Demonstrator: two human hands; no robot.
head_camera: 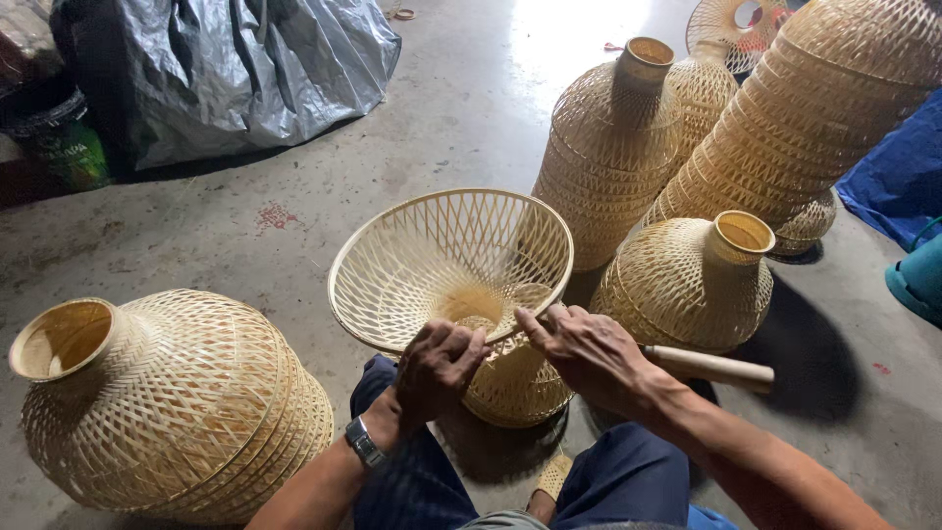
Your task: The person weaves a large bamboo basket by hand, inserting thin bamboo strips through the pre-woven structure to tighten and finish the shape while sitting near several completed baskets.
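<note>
I see the open woven basket at the centre of the view, tilted with its wide mouth facing up and away from me, its narrow end resting down between the knees on the grey concrete floor. My left hand is curled tight over the near rim of the basket, fingers folded onto the weave. My right hand sits just beside it on the same rim, fingers pressed to the strips, and it grips a tool with a pale wooden handle that sticks out to the right; I cannot tell what the working end looks like. A wristwatch sits on the left wrist. Just right of the hands stands a finished bottle-shaped basket, with taller stacks behind it. Another stack lies on its side to the left. A grey plastic sheet is bunched at the far left.
</note>
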